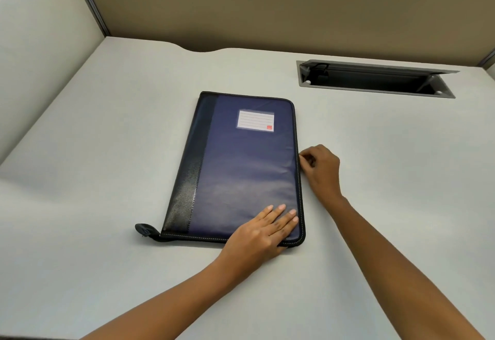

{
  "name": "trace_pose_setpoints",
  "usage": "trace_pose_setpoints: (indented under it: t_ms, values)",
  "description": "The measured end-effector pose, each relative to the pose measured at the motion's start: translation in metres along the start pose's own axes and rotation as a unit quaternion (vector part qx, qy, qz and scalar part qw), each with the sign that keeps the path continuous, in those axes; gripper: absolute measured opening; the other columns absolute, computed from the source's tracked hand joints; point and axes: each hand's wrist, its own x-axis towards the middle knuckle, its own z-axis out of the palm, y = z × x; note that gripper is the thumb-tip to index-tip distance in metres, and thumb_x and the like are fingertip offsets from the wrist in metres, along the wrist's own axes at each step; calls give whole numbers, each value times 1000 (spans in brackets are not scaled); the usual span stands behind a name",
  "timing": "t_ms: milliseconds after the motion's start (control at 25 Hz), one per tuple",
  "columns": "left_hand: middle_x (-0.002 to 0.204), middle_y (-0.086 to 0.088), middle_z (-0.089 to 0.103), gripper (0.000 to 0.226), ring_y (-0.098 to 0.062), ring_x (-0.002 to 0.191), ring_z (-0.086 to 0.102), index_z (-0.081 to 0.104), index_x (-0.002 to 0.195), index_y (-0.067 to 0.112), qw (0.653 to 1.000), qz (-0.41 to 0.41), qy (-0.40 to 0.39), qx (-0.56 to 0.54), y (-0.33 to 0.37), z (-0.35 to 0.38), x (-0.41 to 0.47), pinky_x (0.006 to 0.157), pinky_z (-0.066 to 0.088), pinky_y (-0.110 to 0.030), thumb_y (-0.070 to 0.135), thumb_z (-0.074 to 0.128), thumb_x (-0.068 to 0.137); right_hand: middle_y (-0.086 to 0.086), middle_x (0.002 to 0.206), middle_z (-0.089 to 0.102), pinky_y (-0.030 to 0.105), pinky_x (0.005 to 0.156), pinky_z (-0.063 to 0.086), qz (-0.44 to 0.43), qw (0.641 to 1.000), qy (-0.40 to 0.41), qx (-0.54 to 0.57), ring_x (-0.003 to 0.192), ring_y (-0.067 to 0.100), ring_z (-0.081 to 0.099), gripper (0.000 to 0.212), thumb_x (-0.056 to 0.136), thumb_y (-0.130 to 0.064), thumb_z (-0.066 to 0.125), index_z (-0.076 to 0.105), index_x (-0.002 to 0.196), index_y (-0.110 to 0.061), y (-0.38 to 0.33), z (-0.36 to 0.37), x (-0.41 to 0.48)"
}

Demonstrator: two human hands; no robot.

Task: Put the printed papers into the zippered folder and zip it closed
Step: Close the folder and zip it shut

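Pressing hand: the left hand (261,230) lay palm down on the near right corner of the zippered folder (241,168); the wrist sat just off the folder's near edge
Left fingers: the fingers (280,214) were straight and close together, flat on the blue cover; their tips pointed away and to the right, toward the folder's right edge; they held nothing
Left arm: the bare forearm came in from the lower left and rose diagonally to the wrist
Right hand: the right hand (321,168) sat just beside the folder's right edge, about midway along it, with its back turned up
Right fingers: curled in and narrow; thumb and forefinger pinched together at the zipper (296,131); the pull itself could not be made out under them
Right arm: the bare forearm reached in from the lower right, stretched long over the bench (107,152)
Folder: lay flat with its cover down on the bench, black spine strip to the left; a lined label pocket (255,120) sat toward the far end; a black zipper tab (144,230) stuck out at the near left corner
Bench: pale grey; a cable hatch (375,78) with its lid raised lay at the far right, well apart from the folder
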Motion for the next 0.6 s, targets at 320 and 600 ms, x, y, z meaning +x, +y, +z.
trace_pose_setpoints:
  t_ms: [320,600]
  values:
    - [126,-1,63,43,-18,119,58,66,118,13,1000,12,-1,4,-4,7,-2,95,50,-32,36,68,82,15,85,68,21,69,39,57,997,-39,-22,76,24,61,8,83,-3,63,71,83,-1,7,23,95]
    - [132,-2,58,39,-17,124,53,61,124,13,1000,21,-9,10,-7,15,-7,100,47,-32,32,52,92,18,93,67,24,70,40,53,992,-79,-82,86,27,61,13,84,-3,59,71,86,1,12,35,152]
